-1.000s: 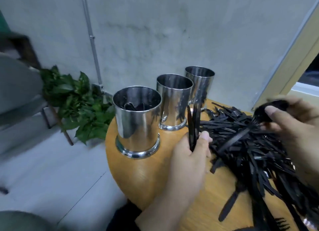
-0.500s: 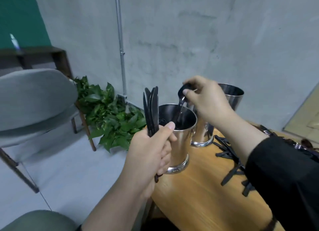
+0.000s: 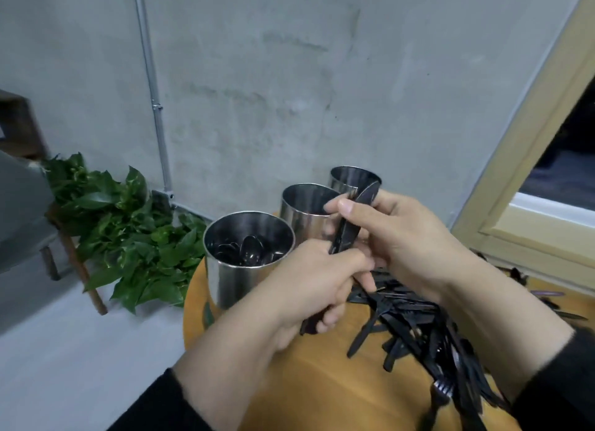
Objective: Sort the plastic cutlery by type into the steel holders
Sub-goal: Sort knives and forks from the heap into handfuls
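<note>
Cutlery [image 3: 415, 330]: black plastic pile, lower right of frame, spread on the round wooden table [image 3: 309, 382]. A fork [image 3: 441, 390] head shows at the pile's bottom edge; other types in the heap are hard to tell apart.

Head view, only one:
- Three steel holders in a diagonal row, centre frame, on the table's far-left edge. Near holder [image 3: 240, 269] has spoons [image 3: 251, 253] inside, bowls up. Middle holder [image 3: 302, 211] and far holder [image 3: 349, 177] are just behind it; contents can't tell, both partly hidden by the hands.
- Left hand [image 3: 309, 289], centre frame: fingers curled tight round the lower end of a bundle of black knives [image 3: 349, 227], held roughly upright, tilted right at the top. Handle ends poke out below the fist.
- Right hand [image 3: 396, 234], right of centre: thumb and forefinger pinching the upper part of the same bundle, other fingers curled loosely behind it. The top blade tip overlaps the far holder's rim in the picture; contact can't tell.
- Both hands are above the table, between the holders and the pile, touching each other round the bundle.
- Both wrists in black sleeves [image 3: 161, 405], bottom of frame.

Background: grey concrete wall with a conduit pipe [image 3: 151, 86] upper left, green plant [image 3: 128, 234] on the floor at left, yellow frame [image 3: 531, 134] at right.
</note>
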Action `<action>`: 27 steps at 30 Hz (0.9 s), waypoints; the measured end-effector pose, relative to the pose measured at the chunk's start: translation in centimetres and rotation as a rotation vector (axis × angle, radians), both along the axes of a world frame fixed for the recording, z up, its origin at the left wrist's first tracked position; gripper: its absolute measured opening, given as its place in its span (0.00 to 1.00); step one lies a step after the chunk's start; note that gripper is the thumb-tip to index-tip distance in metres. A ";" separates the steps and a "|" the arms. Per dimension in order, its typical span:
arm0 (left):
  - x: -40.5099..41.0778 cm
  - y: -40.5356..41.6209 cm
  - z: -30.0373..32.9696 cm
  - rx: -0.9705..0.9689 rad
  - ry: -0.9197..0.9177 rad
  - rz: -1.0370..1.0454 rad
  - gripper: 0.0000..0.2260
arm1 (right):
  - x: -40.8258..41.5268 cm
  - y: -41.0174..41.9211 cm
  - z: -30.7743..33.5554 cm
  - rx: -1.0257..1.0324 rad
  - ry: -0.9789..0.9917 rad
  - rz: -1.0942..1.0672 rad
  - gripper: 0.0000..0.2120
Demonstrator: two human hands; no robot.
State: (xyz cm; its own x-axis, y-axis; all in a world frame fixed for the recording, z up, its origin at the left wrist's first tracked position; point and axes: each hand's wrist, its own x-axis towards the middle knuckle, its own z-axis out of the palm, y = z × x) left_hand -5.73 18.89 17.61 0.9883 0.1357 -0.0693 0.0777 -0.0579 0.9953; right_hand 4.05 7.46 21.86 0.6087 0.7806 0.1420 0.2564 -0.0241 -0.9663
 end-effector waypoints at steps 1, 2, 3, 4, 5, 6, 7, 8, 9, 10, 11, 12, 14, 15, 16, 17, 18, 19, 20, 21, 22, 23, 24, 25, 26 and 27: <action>1.1 -0.4 0.3 0.027 0.007 -0.025 0.11 | 0.9 -0.7 0.1 0.020 0.028 -0.019 0.21; 2.0 -0.7 0.6 0.051 0.010 -0.040 0.10 | 2.0 -1.3 0.1 0.036 0.039 -0.037 0.20; 2.9 -1.0 0.8 0.065 0.009 -0.051 0.08 | 3.0 -1.7 0.1 0.042 0.033 -0.062 0.20; 3.8 -1.3 1.1 0.071 0.002 -0.056 0.06 | 4.0 -2.0 0.0 0.046 0.014 -0.096 0.20; 4.7 -1.5 1.2 0.073 -0.011 -0.048 0.04 | 4.9 -2.2 0.1 0.050 -0.007 -0.138 0.20; 5.6 -1.6 1.3 0.084 -0.028 -0.018 0.04 | 5.9 -2.2 0.3 0.052 -0.032 -0.186 0.20; 6.5 -1.5 1.3 0.126 -0.056 0.042 0.07 | 6.8 -2.2 0.5 0.058 -0.057 -0.247 0.19; 7.2 -1.4 1.2 0.208 -0.099 0.125 0.12 | 7.9 -2.0 0.9 0.078 -0.080 -0.316 0.17; 7.7 -1.1 1.3 0.312 -0.144 0.221 0.17 | 9.1 -1.8 1.4 0.124 -0.089 -0.397 0.14; 8.0 -0.8 1.4 0.388 -0.194 0.316 0.23 | 10.6 -1.5 1.8 0.180 -0.090 -0.483 0.12; 8.2 -0.4 1.6 0.412 -0.242 0.400 0.25 | 12.3 -1.1 2.3 0.225 -0.097 -0.568 0.11; 8.5 0.1 1.6 0.407 -0.284 0.456 0.24 | 14.2 -0.6 2.6 0.254 -0.112 -0.643 0.11; 9.1 0.8 1.5 0.421 -0.320 0.484 0.18 | 17.7 0.9 2.9 0.279 -0.135 -0.733 0.12; 9.4 1.0 1.4 0.441 -0.315 0.468 0.15 | 19.3 1.8 2.7 0.280 -0.149 -0.759 0.12; 9.6 1.1 1.3 0.461 -0.299 0.450 0.12 | 20.7 2.7 2.5 0.275 -0.162 -0.780 0.13; 9.8 1.1 1.3 0.479 -0.286 0.440 0.11 | 22.0 3.6 2.1 0.264 -0.169 -0.796 0.14; 10.1 1.0 1.2 0.497 -0.278 0.433 0.10 | 23.2 4.3 1.7 0.242 -0.173 -0.804 0.14; 10.3 0.8 1.0 0.512 -0.272 0.426 0.10 | 24.3 5.0 1.2 0.202 -0.180 -0.800 0.14; 10.6 0.7 0.7 0.521 -0.264 0.420 0.10 | 25.2 5.6 0.7 0.146 -0.178 -0.780 0.14; 10.8 0.5 0.4 0.526 -0.254 0.414 0.10 | 26.0 5.9 0.1 0.079 -0.162 -0.752 0.15; 10.9 0.2 -0.1 0.525 -0.242 0.405 0.10 | 26.6 6.0 -0.6 0.001 -0.134 -0.724 0.20; 10.9 -0.1 -0.6 0.523 -0.233 0.395 0.10 | 27.0 5.8 -1.3 -0.088 -0.108 -0.704 0.28; 10.8 -0.5 -1.3 0.525 -0.224 0.384 0.10 | 27.2 5.3 -2.1 -0.181 -0.110 -0.695 0.37; 10.6 -0.9 -2.2 0.530 -0.212 0.377 0.10 | 27.1 4.4 -2.9 -0.250 -0.150 -0.696 0.43; 10.3 -1.4 -3.2 0.536 -0.192 0.366 0.09 | 26.7 3.3 -3.6 -0.291 -0.218 -0.709 0.43; 9.9 -2.0 -4.4 0.543 -0.164 0.348 0.09 | 25.8 1.8 -4.2 -0.298 -0.282 -0.729 0.40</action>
State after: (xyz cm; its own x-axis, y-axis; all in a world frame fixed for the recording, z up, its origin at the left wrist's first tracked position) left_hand 4.14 16.87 13.23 0.8726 0.4217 0.2466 0.0325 -0.5537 0.8321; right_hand 29.81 9.25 17.67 0.9482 0.2343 0.2144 0.3087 -0.5214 -0.7955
